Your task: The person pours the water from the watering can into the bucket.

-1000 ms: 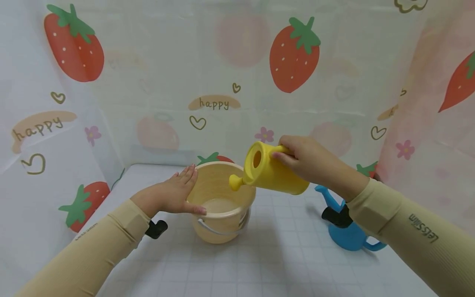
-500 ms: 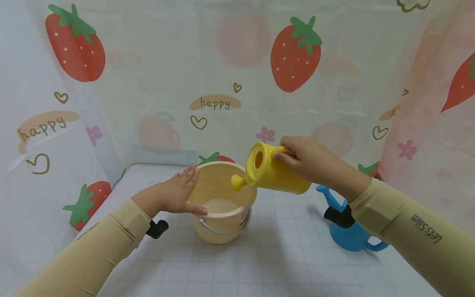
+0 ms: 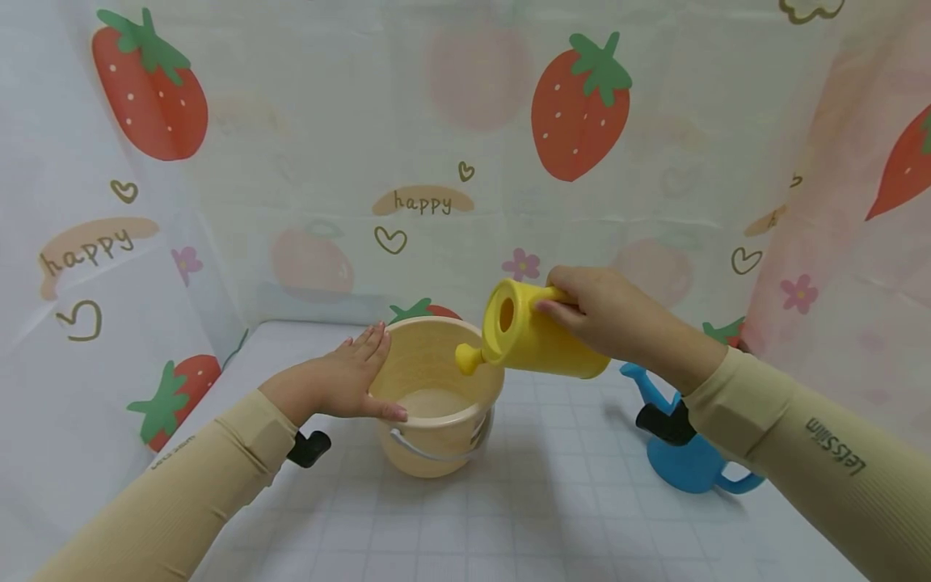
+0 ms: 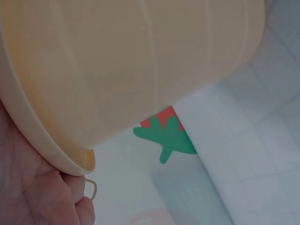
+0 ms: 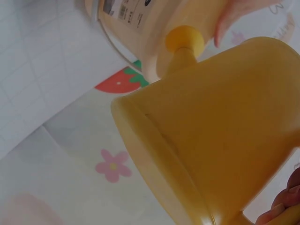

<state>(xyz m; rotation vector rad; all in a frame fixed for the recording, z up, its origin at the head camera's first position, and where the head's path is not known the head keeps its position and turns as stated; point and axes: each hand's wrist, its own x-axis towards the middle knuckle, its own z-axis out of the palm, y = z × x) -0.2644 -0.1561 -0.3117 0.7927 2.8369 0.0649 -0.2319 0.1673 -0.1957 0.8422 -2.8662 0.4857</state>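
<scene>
A cream bucket (image 3: 429,444) with a white bail handle stands upright on the table. Across its left rim lies my left hand (image 3: 338,380), fingers and thumb straight; the left wrist view shows the palm against the outside of the bucket rim (image 4: 42,140). My right hand (image 3: 611,307) grips the handle of a yellow watering can (image 3: 545,339), tilted to the left. Its spout head (image 3: 468,359) hangs over the right part of the bucket's mouth. No stream is visible from the spout. Curled fingers (image 5: 281,206) show round the can's handle in the right wrist view.
A blue watering can (image 3: 684,465) stands on the table at the right, partly behind the right wrist's black camera (image 3: 665,423). White gridded cloth covers the table (image 3: 436,533). A strawberry-print curtain (image 3: 327,121) hangs behind and at both sides.
Everything in the head view has shifted very slightly to the right. Both hands, the bucket and the yellow watering can otherwise hold their places and tilt.
</scene>
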